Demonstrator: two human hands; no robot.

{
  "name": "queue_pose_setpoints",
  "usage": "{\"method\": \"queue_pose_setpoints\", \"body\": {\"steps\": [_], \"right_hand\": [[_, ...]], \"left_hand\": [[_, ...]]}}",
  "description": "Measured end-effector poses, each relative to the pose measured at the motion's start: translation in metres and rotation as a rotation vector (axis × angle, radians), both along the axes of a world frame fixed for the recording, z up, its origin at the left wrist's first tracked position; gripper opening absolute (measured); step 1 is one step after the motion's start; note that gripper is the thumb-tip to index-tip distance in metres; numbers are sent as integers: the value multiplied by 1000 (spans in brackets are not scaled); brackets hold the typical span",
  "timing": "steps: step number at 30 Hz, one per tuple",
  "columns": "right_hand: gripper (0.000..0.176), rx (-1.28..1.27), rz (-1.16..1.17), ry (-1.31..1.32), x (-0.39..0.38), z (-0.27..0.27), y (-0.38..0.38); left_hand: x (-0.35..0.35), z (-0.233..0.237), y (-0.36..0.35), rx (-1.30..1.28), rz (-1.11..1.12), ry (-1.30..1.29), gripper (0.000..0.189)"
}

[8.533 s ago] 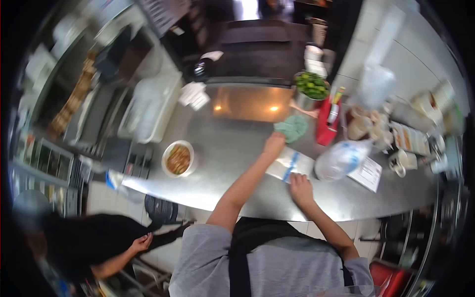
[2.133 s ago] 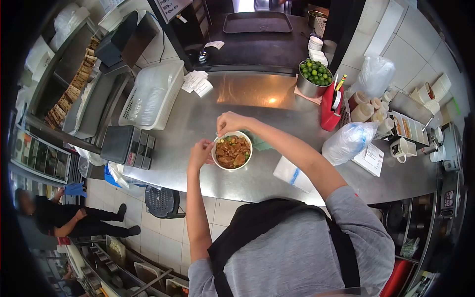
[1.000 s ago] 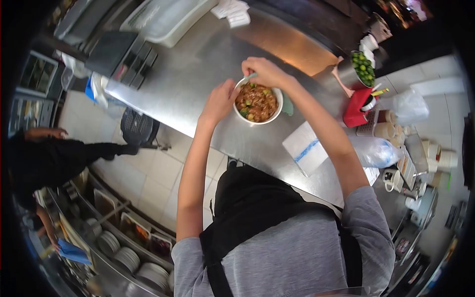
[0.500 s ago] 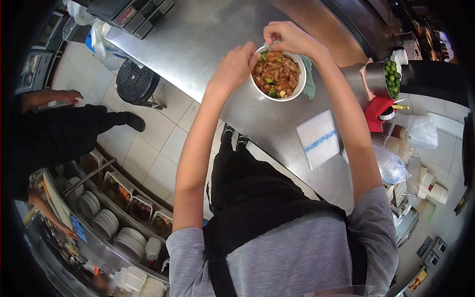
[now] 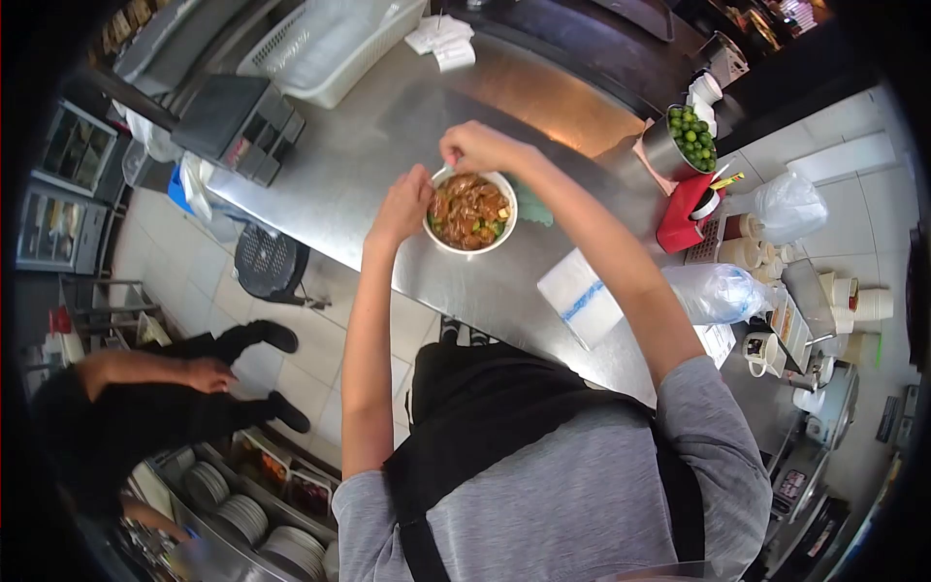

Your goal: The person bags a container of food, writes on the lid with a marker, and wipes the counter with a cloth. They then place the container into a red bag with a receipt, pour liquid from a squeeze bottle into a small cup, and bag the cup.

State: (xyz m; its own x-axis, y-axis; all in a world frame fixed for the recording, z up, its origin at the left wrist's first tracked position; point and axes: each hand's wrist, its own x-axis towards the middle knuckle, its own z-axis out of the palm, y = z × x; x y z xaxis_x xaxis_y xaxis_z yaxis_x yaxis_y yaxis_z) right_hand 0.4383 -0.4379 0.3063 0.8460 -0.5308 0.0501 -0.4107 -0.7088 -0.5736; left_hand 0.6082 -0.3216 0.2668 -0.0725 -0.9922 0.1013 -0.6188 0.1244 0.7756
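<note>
A round white bowl (image 5: 470,251) sits on the steel counter, filled with brown saucy meat and bits of green vegetable (image 5: 470,209). My left hand (image 5: 402,204) is at the bowl's left rim with its fingers curled together; what they hold, if anything, is too small to make out. At the upper left rim my right hand (image 5: 475,147) has its fingertips pinched, and their contents are hidden. A green cloth (image 5: 534,202) lies just right of the bowl, partly beneath my right forearm.
On the steel counter (image 5: 369,136) are a white stack with a blue band (image 5: 582,299), a metal container of green limes (image 5: 690,141), a red holder (image 5: 685,213) and a white basket (image 5: 335,82). A black stool (image 5: 272,262) and another person (image 5: 145,407) are at the left.
The view has shifted, with the bowl and both hands now lower and further left in it. More of the counter's back shows. The other person's legs and arm have moved.
</note>
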Motion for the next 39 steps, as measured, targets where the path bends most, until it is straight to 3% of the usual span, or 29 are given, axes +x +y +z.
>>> {"method": "queue_pose_setpoints", "body": {"steps": [2,5,8,11,16,19,24,25,26,28,29,31,34,37,39], "right_hand": [[12,4,10,2,5,6,3],[13,9,-98,32,-10,0,-1],[15,77,-282,15,-35,1,9],[11,91,-445,-169,-51,-12,33],[10,46,-887,-459,-47,-42,82],[10,165,-1024,-626,-39,-43,104],[8,310,-1075,-774,-21,-51,118],[8,481,-1029,-826,-21,-51,120],[8,654,-974,-872,-20,-45,123],[9,1040,-815,-963,-28,-33,126],[9,1070,-772,-979,-38,-23,127],[9,1131,-678,-1005,-63,-9,127],[10,1179,-518,-901,-101,17,130],[11,1069,-502,-858,-122,40,134],[10,886,-612,-889,-129,46,131]], "left_hand": [[3,-11,-10,-78,-56,-60,18],[-2,14,15,227,69,262,19],[-8,5,36,247,270,569,17],[-19,-4,53,237,399,825,16],[-37,-18,61,217,442,959,13],[-47,-24,59,199,441,1041,13],[-72,-23,52,144,475,1184,14],[-76,-24,49,128,488,1209,14],[-77,-24,48,132,484,1210,16],[-65,-33,49,244,349,907,21],[-59,-43,50,293,283,756,23],[-58,-53,59,122,211,562,40],[-80,1,75,3,123,271,59],[-109,21,54,-448,-41,25,47],[-120,12,35,-168,-81,69,35]]}}
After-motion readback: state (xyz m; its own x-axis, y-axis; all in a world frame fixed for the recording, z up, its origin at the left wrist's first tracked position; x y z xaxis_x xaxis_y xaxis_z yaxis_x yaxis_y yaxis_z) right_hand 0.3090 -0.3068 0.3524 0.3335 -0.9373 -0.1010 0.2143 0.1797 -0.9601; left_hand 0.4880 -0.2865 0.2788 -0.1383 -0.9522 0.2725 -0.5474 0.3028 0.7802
